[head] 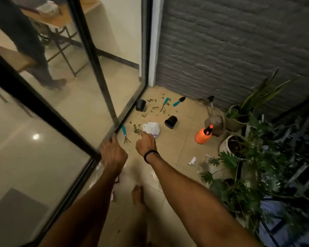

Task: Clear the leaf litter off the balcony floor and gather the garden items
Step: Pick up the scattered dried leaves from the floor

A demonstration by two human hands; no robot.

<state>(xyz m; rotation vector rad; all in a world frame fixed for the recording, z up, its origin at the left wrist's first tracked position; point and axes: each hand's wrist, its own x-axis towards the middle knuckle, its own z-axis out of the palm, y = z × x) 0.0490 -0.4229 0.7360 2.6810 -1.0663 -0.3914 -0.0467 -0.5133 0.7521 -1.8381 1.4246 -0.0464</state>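
Observation:
Green leaf litter (pixel 151 108) lies scattered on the tan balcony tiles near the far corner. Among it are two tipped black pots (pixel 141 104) (pixel 171 121), a teal weeder (pixel 164 103), a teal trowel (pixel 179 101) and a teal hand rake (pixel 125 133) by the door track. My right hand (pixel 146 144), a black band on its wrist, is curled round the near edge of a crumpled white bag (pixel 151 127) just past a small leaf pile (pixel 136 129). My left hand (pixel 113 152) grips the black frame of the glass sliding door (pixel 103 139).
An orange spray bottle (pixel 202 135) and a brown watering can (pixel 214 122) stand at the right, in front of potted plants (pixel 239 157) that fill the right side. A grey brick wall (pixel 230 50) closes the back. Paper scraps (pixel 192 161) lie on the tiles. A person's legs show behind the glass.

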